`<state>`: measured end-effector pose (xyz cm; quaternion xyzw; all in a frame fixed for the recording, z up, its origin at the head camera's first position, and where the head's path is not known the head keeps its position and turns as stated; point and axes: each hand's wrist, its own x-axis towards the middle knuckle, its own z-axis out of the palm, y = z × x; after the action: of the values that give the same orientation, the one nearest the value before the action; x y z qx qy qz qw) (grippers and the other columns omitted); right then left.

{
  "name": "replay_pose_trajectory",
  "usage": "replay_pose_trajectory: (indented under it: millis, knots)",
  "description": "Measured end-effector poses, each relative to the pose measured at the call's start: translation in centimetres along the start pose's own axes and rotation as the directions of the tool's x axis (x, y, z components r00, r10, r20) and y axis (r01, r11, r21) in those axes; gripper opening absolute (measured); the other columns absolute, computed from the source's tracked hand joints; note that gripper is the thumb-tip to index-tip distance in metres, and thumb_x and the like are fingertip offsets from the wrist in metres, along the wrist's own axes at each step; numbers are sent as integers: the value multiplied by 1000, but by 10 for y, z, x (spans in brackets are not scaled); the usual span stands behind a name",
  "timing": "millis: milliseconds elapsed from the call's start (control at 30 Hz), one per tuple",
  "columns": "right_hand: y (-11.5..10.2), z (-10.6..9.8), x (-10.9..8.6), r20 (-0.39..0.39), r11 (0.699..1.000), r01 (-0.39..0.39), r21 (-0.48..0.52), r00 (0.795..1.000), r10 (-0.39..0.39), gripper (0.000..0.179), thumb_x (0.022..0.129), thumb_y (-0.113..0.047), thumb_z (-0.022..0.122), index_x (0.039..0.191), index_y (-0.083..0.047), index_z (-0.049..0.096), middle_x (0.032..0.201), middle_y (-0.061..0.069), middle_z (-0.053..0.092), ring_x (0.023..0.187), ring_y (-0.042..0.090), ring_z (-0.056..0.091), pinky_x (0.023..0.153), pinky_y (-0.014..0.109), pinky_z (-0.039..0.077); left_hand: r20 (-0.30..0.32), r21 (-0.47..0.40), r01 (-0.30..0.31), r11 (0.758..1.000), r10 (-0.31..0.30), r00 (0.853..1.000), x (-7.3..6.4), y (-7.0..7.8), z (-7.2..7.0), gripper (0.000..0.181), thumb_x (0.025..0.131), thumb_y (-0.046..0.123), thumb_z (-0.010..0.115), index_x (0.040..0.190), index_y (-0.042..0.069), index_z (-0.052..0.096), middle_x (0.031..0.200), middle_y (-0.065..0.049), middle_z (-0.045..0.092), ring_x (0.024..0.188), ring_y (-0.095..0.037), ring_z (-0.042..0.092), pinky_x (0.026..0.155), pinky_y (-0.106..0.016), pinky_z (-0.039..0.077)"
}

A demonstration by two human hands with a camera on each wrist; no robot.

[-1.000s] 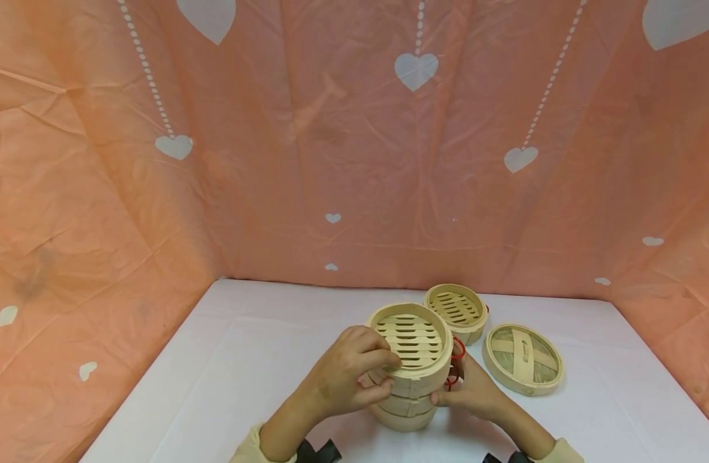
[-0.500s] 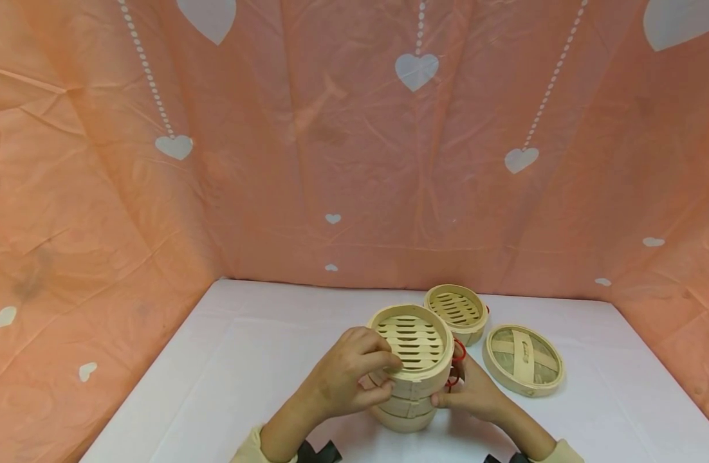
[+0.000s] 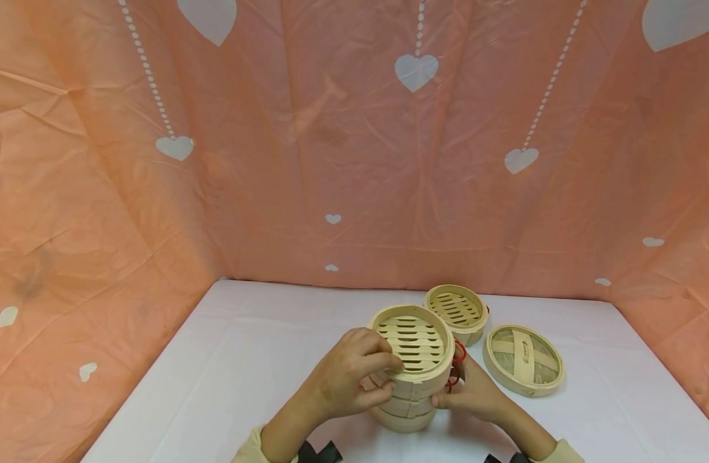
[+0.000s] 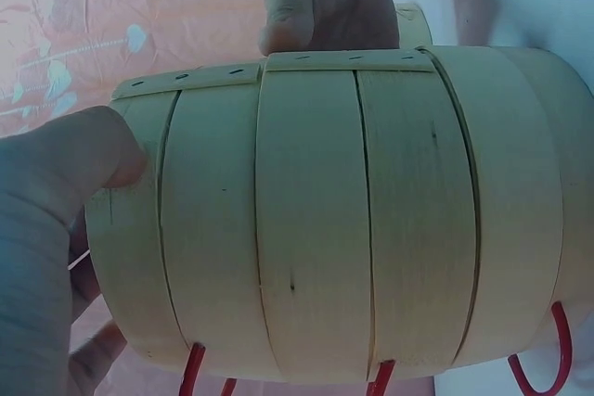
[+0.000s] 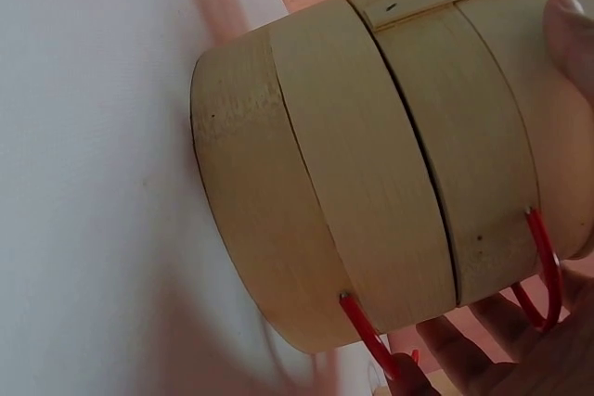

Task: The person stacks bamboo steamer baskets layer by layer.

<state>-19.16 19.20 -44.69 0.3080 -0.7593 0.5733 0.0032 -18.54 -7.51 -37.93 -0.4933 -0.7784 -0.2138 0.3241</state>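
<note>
A stack of round bamboo steamer baskets (image 3: 414, 388) stands upright on the white table in the head view, the slatted floor of the top basket facing up. My left hand (image 3: 354, 373) pinches that top basket's near-left rim, fingertips over the edge and thumb against the outer wall. From the right side my right hand (image 3: 476, 393) grips the stack lower down, its thumb at the front; its other fingers are partly hidden behind. Red loop handles (image 5: 369, 336) stick out of the basket walls, close to the right fingers. The left wrist view shows the stacked tiers (image 4: 316, 201) lying sideways across the picture.
Behind the stack sits another slatted steamer basket (image 3: 455, 310). A woven bamboo lid (image 3: 524, 360) with a cross strap lies to the right on the white table (image 3: 262, 328). An orange cloth (image 3: 354, 161) with white hearts hangs around the back and sides.
</note>
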Motion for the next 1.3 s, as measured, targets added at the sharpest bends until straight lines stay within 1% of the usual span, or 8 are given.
replay_pose_trajectory:
  millis: [233, 467, 600, 767, 867, 1133, 1200, 1300]
  knots:
    - [0, 0, 0, -2, 1000, -13, -2, 1000, 13, 98, 73, -18, 84, 147, 3, 23, 131, -24, 47, 105, 5, 55, 83, 24, 47, 2, -12, 14, 1000, -14, 1000, 1, 0, -1, 28, 67, 21, 78, 93, 24, 67, 92, 10, 58, 91, -7, 53, 85, -25, 46]
    - [-3, -4, -2, -9, 993, -51, -106, 999, 50, 100, 71, -24, 85, 148, 0, 24, 130, 19, 52, 101, 5, 57, 79, 26, 49, -65, -76, 93, 993, -98, 993, -2, -1, -4, 38, 64, 20, 81, 99, 21, 67, 97, 6, 58, 93, -9, 55, 84, -20, 47]
    - [-5, -11, -5, -10, 972, -29, -235, 1000, 28, 103, 69, -26, 86, 149, -6, 24, 127, 17, 55, 106, 3, 55, 84, 28, 51, -124, -143, 181, 973, -199, 972, -6, -2, -5, 54, 60, 21, 83, 110, 18, 65, 106, 3, 57, 99, -12, 52, 84, -25, 48]
    - [-7, -20, -10, -10, 946, 0, -325, 1000, -4, 99, 66, -20, 86, 148, -16, 30, 126, 6, 56, 112, 0, 51, 87, 30, 51, -122, -193, 314, 930, -340, 932, -11, -5, -5, 79, 56, 29, 84, 127, 13, 54, 119, -1, 53, 110, -18, 50, 90, -35, 48]
    - [-11, -25, -13, -29, 905, 2, -426, 999, -16, 91, 68, -22, 84, 145, -18, 37, 127, 2, 57, 114, 4, 52, 85, 32, 51, -76, -221, 404, 887, -429, 900, -13, -6, -4, 89, 57, 35, 84, 135, 13, 47, 126, -1, 51, 113, -20, 50, 91, -38, 48]
    - [-23, -47, -10, -82, 716, 25, -698, 990, -115, 62, 67, -9, 81, 123, -21, 59, 117, -13, 63, 109, 9, 59, 89, 35, 49, 89, -354, 565, 745, -575, 814, -20, -10, 2, 91, 60, 35, 83, 139, 21, 41, 134, 7, 48, 119, -20, 50, 94, -39, 49]
    - [-25, -51, -8, -86, 676, 33, -736, 986, -142, 56, 65, -10, 80, 117, -19, 62, 113, -13, 65, 105, 12, 61, 89, 35, 48, 116, -375, 578, 725, -581, 805, -21, -11, 4, 92, 60, 34, 84, 139, 21, 41, 133, 7, 48, 120, -19, 50, 95, -37, 49]
    - [-28, -55, -5, -89, 636, 35, -771, 983, -162, 49, 65, -13, 81, 112, -17, 64, 109, -10, 66, 101, 16, 63, 86, 38, 49, 141, -391, 577, 717, -573, 807, -21, -12, 6, 93, 59, 35, 84, 140, 19, 41, 131, 6, 50, 119, -17, 51, 95, -37, 50]
